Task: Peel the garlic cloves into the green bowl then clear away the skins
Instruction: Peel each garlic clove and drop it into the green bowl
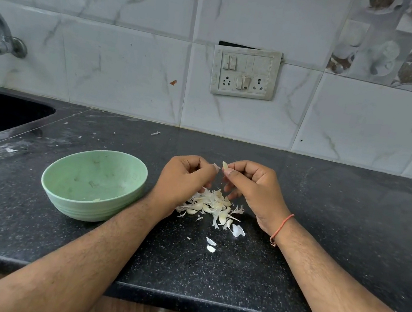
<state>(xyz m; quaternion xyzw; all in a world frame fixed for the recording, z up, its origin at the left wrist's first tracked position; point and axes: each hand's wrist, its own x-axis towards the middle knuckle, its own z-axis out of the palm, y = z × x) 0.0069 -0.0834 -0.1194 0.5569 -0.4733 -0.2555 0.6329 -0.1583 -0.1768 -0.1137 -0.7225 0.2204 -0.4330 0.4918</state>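
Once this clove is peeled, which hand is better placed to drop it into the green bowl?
Probably the left hand: the green bowl sits right beside it, while the right hand, pinching the clove, would have to cross over.

Legible text, labels, brands, numbers, signs: none.

Surfaces checked: switch plate (245,72) on the wall, beyond and above the right hand (253,189), bears rocker switches and sockets only, with no readable marking. Green bowl (94,182), just left of the left hand (183,179), carries no print on its wall or inside. Patterned tiles (400,43), far above and right of the right hand, show pictures of crockery but no lettering. Thread band (280,228) at the right wrist is plain.
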